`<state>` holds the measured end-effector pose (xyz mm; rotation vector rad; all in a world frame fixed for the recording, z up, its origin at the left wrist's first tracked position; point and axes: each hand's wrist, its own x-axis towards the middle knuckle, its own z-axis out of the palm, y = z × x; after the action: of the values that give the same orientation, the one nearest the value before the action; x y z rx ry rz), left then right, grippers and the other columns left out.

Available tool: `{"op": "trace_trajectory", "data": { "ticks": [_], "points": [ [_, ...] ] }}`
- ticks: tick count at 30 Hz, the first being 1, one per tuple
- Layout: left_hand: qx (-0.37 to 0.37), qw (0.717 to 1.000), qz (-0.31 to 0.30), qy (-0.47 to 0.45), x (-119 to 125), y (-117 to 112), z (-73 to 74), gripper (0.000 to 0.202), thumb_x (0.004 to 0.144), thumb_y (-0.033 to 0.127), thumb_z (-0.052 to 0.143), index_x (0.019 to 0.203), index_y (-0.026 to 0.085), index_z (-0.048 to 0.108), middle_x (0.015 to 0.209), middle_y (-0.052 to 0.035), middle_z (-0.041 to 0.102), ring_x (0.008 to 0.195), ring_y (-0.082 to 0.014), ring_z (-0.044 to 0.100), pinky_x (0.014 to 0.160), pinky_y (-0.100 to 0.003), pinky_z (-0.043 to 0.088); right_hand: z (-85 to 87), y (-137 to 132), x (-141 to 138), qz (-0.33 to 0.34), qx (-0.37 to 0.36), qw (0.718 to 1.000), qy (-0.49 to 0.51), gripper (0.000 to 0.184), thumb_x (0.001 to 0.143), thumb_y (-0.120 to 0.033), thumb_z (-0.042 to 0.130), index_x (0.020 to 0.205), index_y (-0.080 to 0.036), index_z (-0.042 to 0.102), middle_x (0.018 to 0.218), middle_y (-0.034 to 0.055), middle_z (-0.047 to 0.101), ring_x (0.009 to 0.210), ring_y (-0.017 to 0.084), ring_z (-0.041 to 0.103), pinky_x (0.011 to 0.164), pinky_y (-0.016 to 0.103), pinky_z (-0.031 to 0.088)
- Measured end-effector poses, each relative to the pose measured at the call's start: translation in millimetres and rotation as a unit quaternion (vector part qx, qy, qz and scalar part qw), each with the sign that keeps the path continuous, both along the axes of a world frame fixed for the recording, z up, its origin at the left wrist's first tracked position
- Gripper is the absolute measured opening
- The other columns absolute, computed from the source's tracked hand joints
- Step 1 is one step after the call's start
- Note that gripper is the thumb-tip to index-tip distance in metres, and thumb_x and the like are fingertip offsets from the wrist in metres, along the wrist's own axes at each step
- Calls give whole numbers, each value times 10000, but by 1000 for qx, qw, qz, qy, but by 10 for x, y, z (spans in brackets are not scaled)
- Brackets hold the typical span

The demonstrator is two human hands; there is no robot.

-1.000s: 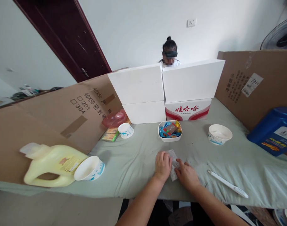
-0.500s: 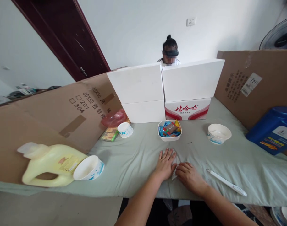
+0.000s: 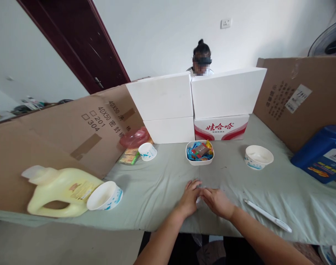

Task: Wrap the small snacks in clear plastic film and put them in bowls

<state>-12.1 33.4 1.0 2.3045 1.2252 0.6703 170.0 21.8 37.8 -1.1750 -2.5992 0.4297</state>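
**A:** Where's the thing being handled?

**B:** Between the left hand (image 3: pixel 188 200) and the right hand (image 3: pixel 216 203), low on the counter (image 3: pixel 162 187), nearer the person than the white tub (image 3: pixel 200 163). Only a sliver of a pale, shiny scrap (image 3: pixel 198 200) shows.

**A:** How are the hands set?

**B:** The left has its fingers a little apart; the right's are drawn together, tips meeting the left thumb area. I can't tell whether either is pinching.

**A:** And how would it behave?

**B:** I'd judge it nearly weightless and limp, like thin plastic film: slick, easy to crease or tear. Take it by opposite edges, fingertips only, gently.

**A:** What surrounds it?

**B:** Soft green cloth, rippled into folds. The tub is rounded and smooth, filled with glossy blue wrappers (image 3: pixel 194 154). I count 3 round white bowls, apparently paper: a right-hand bowl (image 3: pixel 253 163) and 2 left-hand bowls (image 3: pixel 149 155). A slim, hard-looking white stick (image 3: pixel 267 216) lies right of the right forearm.
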Motion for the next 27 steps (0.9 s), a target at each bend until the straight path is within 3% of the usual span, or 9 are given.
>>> {"op": "trace_trajectory", "data": {
  "ticks": [5,9,12,15,18,23,25,27],
  "points": [
    [10,972,132,-196,-68,115,-155,443,744,20,499,1146,187,579,1187,-89,610,1104,-196,587,971,-386,467,-139,264,-179,-63,-34,996,-53,225,979,-254,372,1019,-204,588,955,44,695,814,174,671,666,244,442],
    [26,962,161,-219,-83,87,-136,293,804,53,449,1034,175,582,1007,-64,631,930,-169,615,833,-329,506,-183,285,-313,-117,-47,987,-103,240,970,-228,355,1022,-181,585,958,86,689,789,205,686,639,266,458],
    [53,974,135,-173,-38,-1,-50,139,769,81,538,842,183,597,925,-52,607,919,-194,568,831,-344,480,-169,242,-380,-143,-47,981,-121,195,950,-210,391,1044,-192,561,954,81,679,785,202,689,627,259,460],
    [101,988,109,-33,24,-85,29,114,756,80,563,728,188,581,827,-52,585,895,-226,524,828,-380,461,-169,193,-420,-162,-38,977,-130,158,942,-209,418,1028,-202,550,930,72,662,775,180,682,629,243,455],
    [122,982,128,66,55,-135,65,102,772,94,568,747,189,598,845,-60,585,903,-243,511,825,-399,452,-177,176,-383,-202,-16,970,-135,187,966,-229,376,1022,-184,549,931,99,642,786,189,666,646,262,457],
    [105,983,124,91,34,-160,49,142,774,90,567,852,192,629,954,-56,598,949,-241,517,827,-392,445,-77,272,-60,-273,33,953,-127,244,934,-140,346,1031,-109,568,1009,206,597,961,289,586,764,394,446],
    [105,983,120,86,18,-154,19,190,773,97,571,925,190,636,982,-66,600,971,-253,520,842,-411,448,-12,286,50,-262,50,957,-113,264,913,-106,356,1061,-95,574,1066,221,582,1028,295,543,836,426,415],
    [112,984,116,73,-6,-136,-30,231,776,107,567,980,190,638,984,-73,601,977,-263,526,845,-425,457,22,244,73,-195,60,974,-94,239,910,-148,423,1082,-138,588,1129,174,578,1090,263,505,912,400,380]
  ]
}}
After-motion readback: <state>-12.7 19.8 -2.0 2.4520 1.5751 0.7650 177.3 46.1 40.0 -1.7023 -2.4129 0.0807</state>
